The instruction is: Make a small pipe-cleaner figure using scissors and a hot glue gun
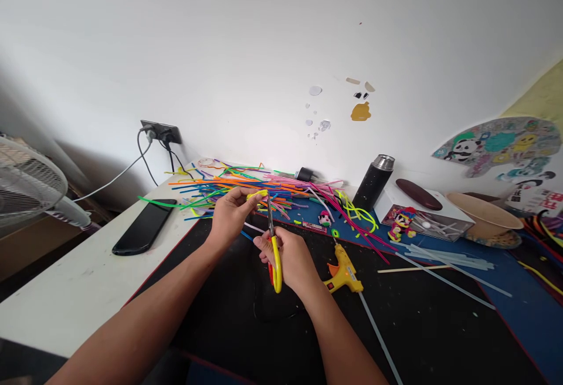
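My left hand (231, 215) pinches a small yellow piece (258, 195), possibly a bit of pipe cleaner, between thumb and fingertips. Scissors (275, 262) with yellow and red handles are gripped in my right hand (292, 255). Their blades point up and away, with the tips beside the yellow piece; whether they touch it I cannot tell. Behind both hands lies a loose heap of coloured pipe cleaners (206, 185), with orange, blue, green and pink ones among them. A yellow glue gun (345, 273) with a long glue stick in its back rests right of my right forearm.
A black phone (144, 228) lies on the white table at left, near a fan (30, 179). At the right stand a black flask (373, 182), a small figurine (401, 224), a box (444, 220) and a bowl (484, 212). Spare glue sticks (453, 259) lie on the blue mat.
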`<state>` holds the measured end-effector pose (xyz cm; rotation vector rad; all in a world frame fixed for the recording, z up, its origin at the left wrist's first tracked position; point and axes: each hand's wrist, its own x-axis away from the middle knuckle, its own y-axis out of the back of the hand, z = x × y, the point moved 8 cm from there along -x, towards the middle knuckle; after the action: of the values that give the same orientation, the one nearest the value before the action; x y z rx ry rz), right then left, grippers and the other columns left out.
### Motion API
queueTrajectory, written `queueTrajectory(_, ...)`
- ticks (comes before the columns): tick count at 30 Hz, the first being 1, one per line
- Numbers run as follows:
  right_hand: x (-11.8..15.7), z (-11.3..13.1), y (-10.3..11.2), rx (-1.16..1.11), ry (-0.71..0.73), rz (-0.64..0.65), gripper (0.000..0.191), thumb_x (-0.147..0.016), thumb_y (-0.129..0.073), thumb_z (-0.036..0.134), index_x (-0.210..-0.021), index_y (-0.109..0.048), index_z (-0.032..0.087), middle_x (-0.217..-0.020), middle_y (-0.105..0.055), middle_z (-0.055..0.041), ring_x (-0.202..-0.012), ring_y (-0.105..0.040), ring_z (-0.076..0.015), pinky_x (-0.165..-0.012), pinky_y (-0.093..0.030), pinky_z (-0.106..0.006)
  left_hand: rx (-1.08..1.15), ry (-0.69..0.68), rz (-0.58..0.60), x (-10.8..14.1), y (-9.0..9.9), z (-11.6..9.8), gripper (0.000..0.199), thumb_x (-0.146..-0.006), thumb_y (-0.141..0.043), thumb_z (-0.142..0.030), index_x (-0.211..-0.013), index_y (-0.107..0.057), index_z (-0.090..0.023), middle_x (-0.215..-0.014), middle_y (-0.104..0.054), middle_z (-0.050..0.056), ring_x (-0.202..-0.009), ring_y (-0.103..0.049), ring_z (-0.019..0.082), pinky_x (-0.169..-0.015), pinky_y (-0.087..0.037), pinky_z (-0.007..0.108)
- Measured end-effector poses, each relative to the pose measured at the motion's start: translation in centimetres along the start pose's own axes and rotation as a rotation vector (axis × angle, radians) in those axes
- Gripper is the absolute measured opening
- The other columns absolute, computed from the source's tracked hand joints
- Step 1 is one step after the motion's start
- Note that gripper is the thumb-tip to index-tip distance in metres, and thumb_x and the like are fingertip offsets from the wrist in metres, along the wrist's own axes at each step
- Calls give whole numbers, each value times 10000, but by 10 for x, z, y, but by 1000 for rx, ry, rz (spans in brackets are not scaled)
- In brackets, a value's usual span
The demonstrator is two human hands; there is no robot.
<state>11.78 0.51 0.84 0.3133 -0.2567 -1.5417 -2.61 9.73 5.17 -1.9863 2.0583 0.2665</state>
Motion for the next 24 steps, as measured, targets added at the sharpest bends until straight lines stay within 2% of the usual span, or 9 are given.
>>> queueTrajectory(5, -1, -4, 0, 17, -13, -3, 405, -868, -744, 610, -917, -683, 213, -600, -647, 34, -537, -649, -153, -547, -471, -234, -9, -3, -2, 0, 0, -2, 411, -704, -880, -530, -860, -764, -168, -765, -744, 46, -591, -599, 144, -566, -490, 269)
queueTrajectory(10, -1, -4, 0, 3, -7, 23, 432, -820, -795, 608, -958, -683, 215, -591, -608, 55, -524, -606, -144, -536, -445, -235, -10, -1, 1, 0, -1, -5, 423, -694, -877, -553, -847, -762, -176, -747, -738, 44, -577, -601, 151, -548, -501, 277)
queueTrajectory(16, 1, 1, 0, -5, -28, 64, 480, -792, -832, 594, -1044, -685, 213, -624, -628, 41, -534, -620, -154, -525, -414, -228, -18, 5, -3, 0, -1, -3, 436, -675, -886, -558, -836, -755, -174, -714, -723, 35, -567, -606, 152, -539, -503, 275)
queueTrajectory(24, 3, 6, 3, 23, -21, 56, 474, -790, -837, 586, -1045, -687, 215, -659, -667, 25, -567, -629, -160, -533, -398, -230, -21, -3, 21, 2, -3, -4, 431, -681, -879, -567, -819, -741, -183, -711, -719, 29, -566, -606, 153, -539, -502, 276)
